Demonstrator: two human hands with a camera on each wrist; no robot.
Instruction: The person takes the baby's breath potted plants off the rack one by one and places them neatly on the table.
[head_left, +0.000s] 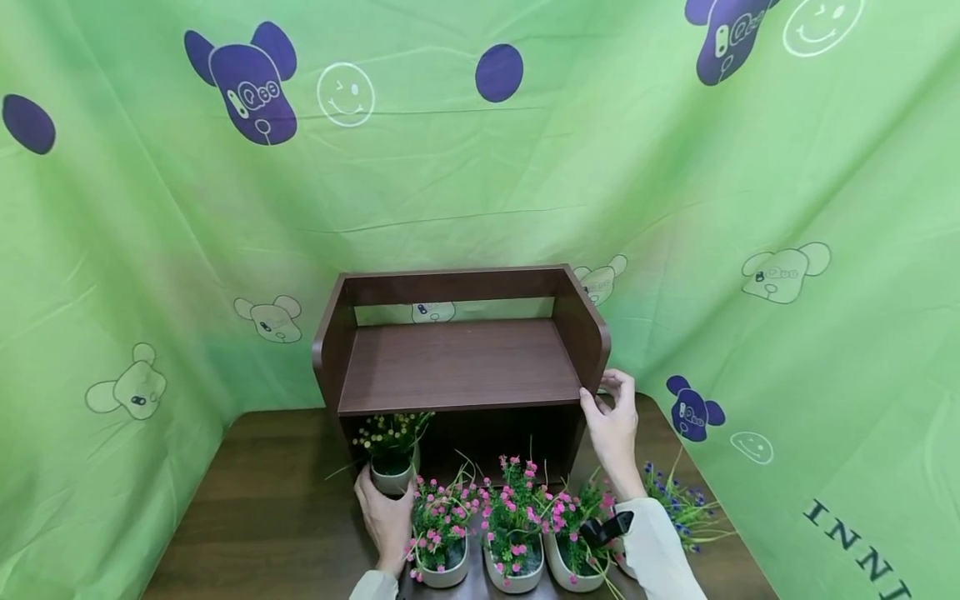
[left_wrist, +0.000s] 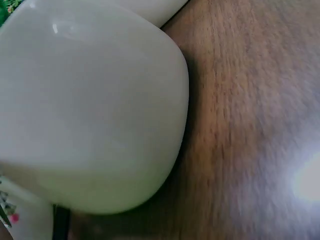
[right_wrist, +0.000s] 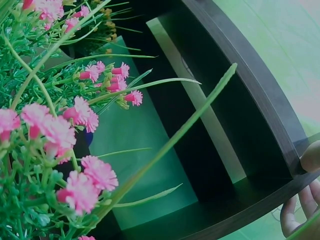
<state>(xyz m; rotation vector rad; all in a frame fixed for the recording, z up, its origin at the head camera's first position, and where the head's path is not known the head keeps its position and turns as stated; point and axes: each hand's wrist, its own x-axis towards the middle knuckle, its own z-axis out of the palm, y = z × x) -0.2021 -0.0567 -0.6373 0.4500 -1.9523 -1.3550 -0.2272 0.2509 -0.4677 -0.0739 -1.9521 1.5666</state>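
Note:
At the lower left opening of the dark brown wooden shelf (head_left: 461, 362), my left hand (head_left: 386, 518) holds a pale pot of yellow flowers (head_left: 392, 482), fingers around its left side and thumb at its right. My right hand (head_left: 617, 429) grips the shelf's right side panel, thumb at the front edge and fingers on the outer face. In the right wrist view, part of that hand's fingers (right_wrist: 292, 215) shows beside the dark panel (right_wrist: 225, 215). A smooth pale pot (left_wrist: 90, 105) fills much of the left wrist view, where the left hand's grip is hidden.
Potted pink flowers stand in a row before the shelf: left (head_left: 444, 575), middle (head_left: 514, 579) and right (head_left: 576, 577). Blue-purple flowers (head_left: 678, 504) lie beyond the right forearm. Green printed cloth (head_left: 450, 183) hangs behind the wooden table (head_left: 247, 500).

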